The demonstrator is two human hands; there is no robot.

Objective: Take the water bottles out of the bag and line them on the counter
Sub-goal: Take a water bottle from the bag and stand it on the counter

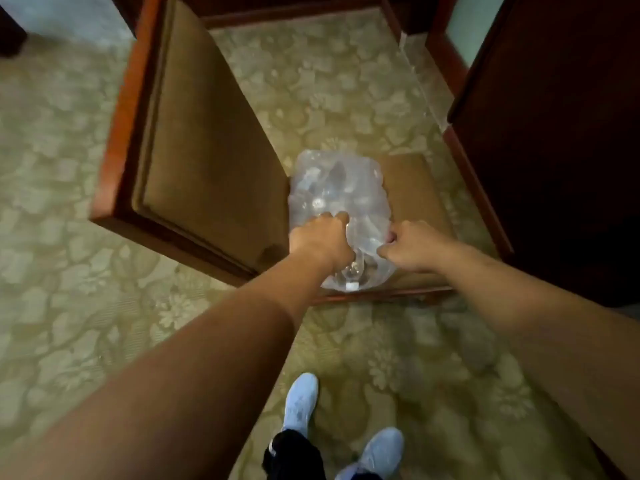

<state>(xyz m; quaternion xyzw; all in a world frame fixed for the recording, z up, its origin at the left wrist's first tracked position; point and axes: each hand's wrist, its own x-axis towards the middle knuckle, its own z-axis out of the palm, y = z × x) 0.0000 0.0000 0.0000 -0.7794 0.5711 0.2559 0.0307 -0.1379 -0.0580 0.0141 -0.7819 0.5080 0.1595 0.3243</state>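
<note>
Gripping the clear plastic bag [337,206] from above, both hands close on its crumpled top: the left hand [320,239] has its fingers curled over the plastic on the bag's left side, and the right hand [410,247] is bunched into a fist that pinches the plastic on the bag's right side. The bag sits on the tan upholstered seat of a wooden chair [412,195], toward the seat's front-left corner, with its lower end close to the seat's front rail. Through the see-through film, rounded clear shapes of water bottles [334,183] can be made out, along with a small white cap [352,286] at the end of the bag nearest the front rail; how many bottles there are cannot be told through the blur and glare. To the left of the bag rises the chair's padded back or a second padded panel [204,133], framed in reddish wood and touching or nearly touching the bag's left edge. To the right of the bag stands a dark wooden cabinet or door [554,140], apart from it. Patterned pale green carpet [62,188] surrounds the chair on all sides. Below the bag, well apart from it, two light blue shoes [301,403] and a dark trouser cuff stand on the carpet.
</note>
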